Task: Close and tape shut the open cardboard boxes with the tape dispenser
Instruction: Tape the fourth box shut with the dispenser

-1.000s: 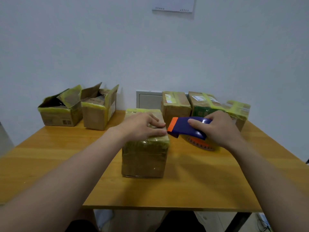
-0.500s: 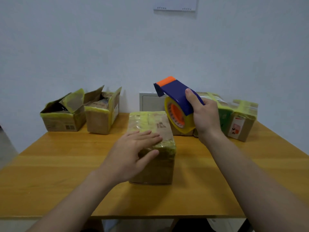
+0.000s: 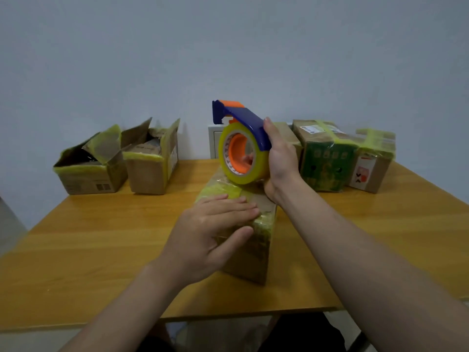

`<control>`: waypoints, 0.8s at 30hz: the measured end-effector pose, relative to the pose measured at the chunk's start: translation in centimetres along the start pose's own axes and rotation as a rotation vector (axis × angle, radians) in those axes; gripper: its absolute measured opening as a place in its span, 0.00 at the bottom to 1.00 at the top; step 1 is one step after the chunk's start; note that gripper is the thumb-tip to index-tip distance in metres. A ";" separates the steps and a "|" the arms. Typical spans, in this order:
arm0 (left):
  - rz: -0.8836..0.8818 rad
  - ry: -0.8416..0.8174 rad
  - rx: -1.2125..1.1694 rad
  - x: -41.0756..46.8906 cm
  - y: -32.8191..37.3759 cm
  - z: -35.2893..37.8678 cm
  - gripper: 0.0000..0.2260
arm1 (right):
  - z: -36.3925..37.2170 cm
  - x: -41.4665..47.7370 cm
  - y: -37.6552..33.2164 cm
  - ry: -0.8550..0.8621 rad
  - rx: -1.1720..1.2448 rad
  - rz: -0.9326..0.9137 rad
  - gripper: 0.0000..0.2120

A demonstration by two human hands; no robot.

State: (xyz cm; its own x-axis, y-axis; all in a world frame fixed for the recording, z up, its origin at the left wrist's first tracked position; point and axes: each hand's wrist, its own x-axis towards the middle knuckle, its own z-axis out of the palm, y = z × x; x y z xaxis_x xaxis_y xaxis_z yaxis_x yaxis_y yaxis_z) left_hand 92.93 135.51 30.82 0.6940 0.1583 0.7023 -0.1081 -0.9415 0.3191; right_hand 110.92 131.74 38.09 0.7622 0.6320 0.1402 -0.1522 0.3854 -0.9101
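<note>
The left hand [image 3: 210, 235] lies flat just below the centre of the frame. Its fingers are straight and close together across the top of the middle cardboard box [image 3: 253, 257], and the thumb runs along the box's near upper edge. The right hand [image 3: 280, 158], just above centre, grips the tape dispenser [image 3: 243, 120]: the thumb presses on the blue cover, and fingertips show inside the orange core of the yellowish tape roll [image 3: 256, 163]. The dispenser is held upright over the far end of the middle box, orange tip pointing up and to the left. Whether the roll touches the box top cannot be told.

The middle box is closed, and its top and upper edges are wrapped in yellowish tape. It stands on the wooden table [image 3: 101, 237].

At centre left, near the table's far edge, two open boxes sit side by side, the outer one [image 3: 88, 176] and the inner one [image 3: 148, 174], flaps raised and edged with tape. At centre right, closed taped boxes stand close together, among them a green-printed box [image 3: 327, 163] and a brown box [image 3: 370, 168] bearing a label. A pale wall [image 3: 228, 47] fills the upper frame.
</note>
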 end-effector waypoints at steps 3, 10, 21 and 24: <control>-0.065 0.016 0.035 0.8 0.9 -0.3 0.15 | -0.1 -0.2 0.1 -0.011 -0.032 -0.013 0.17; -0.257 0.088 0.119 3.0 4.6 2.2 0.15 | -0.4 -0.6 0.1 -0.016 -0.004 -0.011 0.16; -0.260 0.162 0.065 1.6 3.0 2.2 0.18 | -1.1 -0.6 -0.1 -0.089 -0.025 -0.023 0.20; -0.199 0.301 0.053 -0.3 0.6 1.1 0.16 | -0.8 -0.6 -0.1 -0.087 -0.014 -0.027 0.21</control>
State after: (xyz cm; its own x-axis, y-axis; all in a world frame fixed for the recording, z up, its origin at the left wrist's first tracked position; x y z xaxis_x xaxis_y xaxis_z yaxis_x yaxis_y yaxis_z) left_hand 93.42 134.61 30.13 0.4561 0.4128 0.7884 0.0507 -0.8965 0.4401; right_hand 110.95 130.83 37.76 0.7080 0.6779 0.1978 -0.1229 0.3942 -0.9108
